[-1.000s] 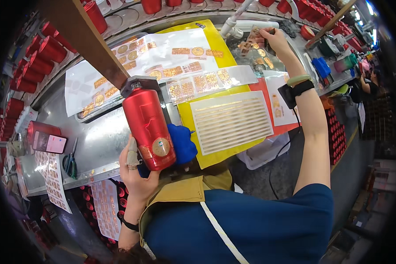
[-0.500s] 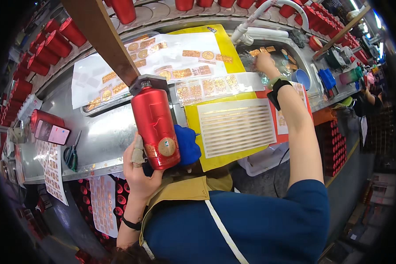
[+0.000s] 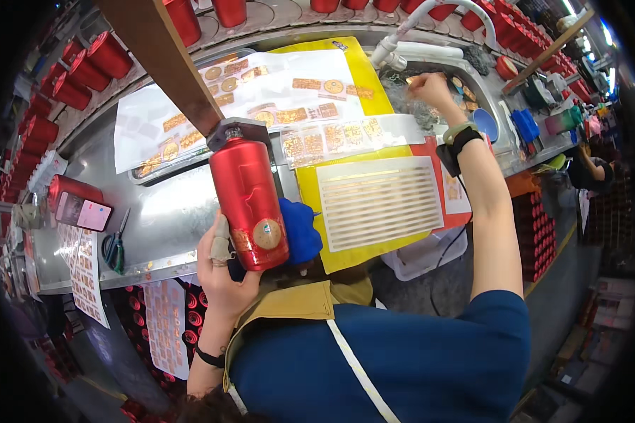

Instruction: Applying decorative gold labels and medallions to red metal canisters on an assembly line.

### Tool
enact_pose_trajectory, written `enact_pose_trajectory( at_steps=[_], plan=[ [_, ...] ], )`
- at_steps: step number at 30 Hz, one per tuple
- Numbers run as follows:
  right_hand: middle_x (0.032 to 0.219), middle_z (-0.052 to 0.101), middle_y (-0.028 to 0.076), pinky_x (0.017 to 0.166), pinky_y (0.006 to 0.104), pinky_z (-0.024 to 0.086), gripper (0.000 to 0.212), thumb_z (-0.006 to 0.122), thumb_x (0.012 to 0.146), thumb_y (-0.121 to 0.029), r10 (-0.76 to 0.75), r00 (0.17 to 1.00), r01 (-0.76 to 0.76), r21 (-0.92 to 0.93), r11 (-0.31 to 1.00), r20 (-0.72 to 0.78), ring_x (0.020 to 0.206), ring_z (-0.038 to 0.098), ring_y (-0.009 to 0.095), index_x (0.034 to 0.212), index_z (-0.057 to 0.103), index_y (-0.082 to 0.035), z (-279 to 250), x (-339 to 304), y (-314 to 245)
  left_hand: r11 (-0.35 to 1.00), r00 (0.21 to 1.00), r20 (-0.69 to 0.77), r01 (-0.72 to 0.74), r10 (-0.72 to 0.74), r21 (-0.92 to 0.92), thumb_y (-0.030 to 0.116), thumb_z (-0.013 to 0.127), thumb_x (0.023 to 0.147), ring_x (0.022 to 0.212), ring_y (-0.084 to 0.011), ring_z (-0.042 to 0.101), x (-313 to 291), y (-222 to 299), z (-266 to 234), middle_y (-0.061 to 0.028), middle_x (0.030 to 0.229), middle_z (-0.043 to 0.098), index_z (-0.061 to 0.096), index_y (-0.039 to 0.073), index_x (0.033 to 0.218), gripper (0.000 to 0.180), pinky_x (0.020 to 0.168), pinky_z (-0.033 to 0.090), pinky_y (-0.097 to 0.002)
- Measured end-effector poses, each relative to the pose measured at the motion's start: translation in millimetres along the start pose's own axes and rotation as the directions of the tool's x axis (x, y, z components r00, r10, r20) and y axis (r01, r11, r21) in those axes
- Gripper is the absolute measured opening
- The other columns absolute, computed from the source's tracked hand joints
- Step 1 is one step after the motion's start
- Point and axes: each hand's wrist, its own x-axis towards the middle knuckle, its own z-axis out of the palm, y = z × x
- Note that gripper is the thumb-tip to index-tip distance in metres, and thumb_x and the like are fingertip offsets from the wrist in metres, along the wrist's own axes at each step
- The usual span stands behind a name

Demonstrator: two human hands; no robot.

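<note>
A red metal bottle [image 3: 245,201] hangs aslant, its neck in a dark metal holder [image 3: 234,132] at the end of a wooden bar. Gold decals, one of them round [image 3: 267,233], sit near its base. My left hand [image 3: 227,285], one finger wrapped in tape, is closed around the bottle's lower end from the left. Over the water of a metal sink [image 3: 483,88], my right hand [image 3: 430,90] has its fingers pinched together. What they hold is too small to make out. Several small gold decal pieces [image 3: 467,93] lie in the sink beside it.
White decal sheets [image 3: 331,65] and a striped sheet [image 3: 381,204] lie on a yellow mat [image 3: 300,49]. A blue cloth [image 3: 300,229] touches the bottle's right side. Scissors [image 3: 114,247] and a phone [image 3: 83,211] lie left. A white pipe [image 3: 430,49] and blue cup [image 3: 485,125] flank the sink.
My right hand has lifted a little from the water and drawn its fingers together, its forearm shifting right. My left hand and the bottle stay put. Red bottles along the back have shifted.
</note>
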Motion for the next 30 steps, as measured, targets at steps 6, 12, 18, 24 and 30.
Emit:
enact_pose_trajectory(
  at_steps=[6,12,18,24,30],
  plan=[
    [0.073,0.066,0.001,0.051,0.0256,0.042,0.025,0.087,0.082,-0.017,0.174,0.984,-0.170,0.410,0.896,0.028,0.061,0.058,0.008,0.093,0.069,-0.004,-44.4,-23.1,-46.5,1.000,1.000,0.010,0.014,-0.014,-0.008,0.007,0.082,0.074,0.127,-0.0395,0.060,-2.1,-1.1,-2.0,-0.0234,0.145,0.057,0.049,-0.003,0.150,0.083,0.107,0.049,-0.0439],
    [0.077,0.067,0.003,0.054,0.0254,0.043,0.017,0.079,0.089,-0.014,0.102,0.995,-0.075,0.530,0.845,-0.022,0.064,0.059,0.009,0.094,0.067,-0.004,-67.7,-39.0,-52.7,1.000,1.000,0.027,0.008,-0.008,-0.015,0.007,0.083,0.075,0.132,-0.0405,0.058,-0.5,-2.2,-2.2,-0.0242,0.147,0.055,0.048,-0.003,0.150,0.084,0.109,0.048,-0.0445],
    [0.080,0.070,0.003,0.060,0.0267,0.048,0.017,0.079,0.089,-0.016,0.091,0.992,-0.037,0.511,0.858,-0.081,0.068,0.064,0.010,0.096,0.071,-0.003,-77.6,-41.9,-54.3,0.999,0.999,0.025,0.030,-0.029,-0.030,0.005,0.081,0.076,0.135,-0.0409,0.056,-3.5,0.0,-2.7,-0.0236,0.147,0.056,0.048,-0.004,0.150,0.081,0.113,0.044,-0.0448],
    [0.081,0.075,0.016,0.078,0.0418,0.057,0.027,0.081,0.082,-0.029,-0.026,0.907,-0.008,-0.079,0.997,-0.421,0.081,0.074,0.032,0.084,0.074,-0.003,-20.6,-29.9,-22.2,1.000,0.999,0.029,0.018,-0.018,-0.003,0.004,0.084,0.075,0.132,-0.0404,0.057,-5.0,-0.3,-1.5,-0.0243,0.148,0.054,0.046,-0.002,0.152,0.086,0.109,0.049,-0.0445],
    [0.100,0.078,0.018,0.079,0.0392,0.058,0.027,0.081,0.083,-0.018,0.006,0.953,0.001,-0.022,1.000,0.302,0.084,0.074,0.029,0.107,0.078,-0.005,43.7,-5.8,18.8,1.000,0.998,0.051,0.025,-0.025,0.007,0.003,0.082,0.073,0.131,-0.0405,0.058,-1.1,-1.1,-1.1,-0.0244,0.147,0.055,0.046,-0.003,0.153,0.088,0.109,0.049,-0.0442]
  ],
)
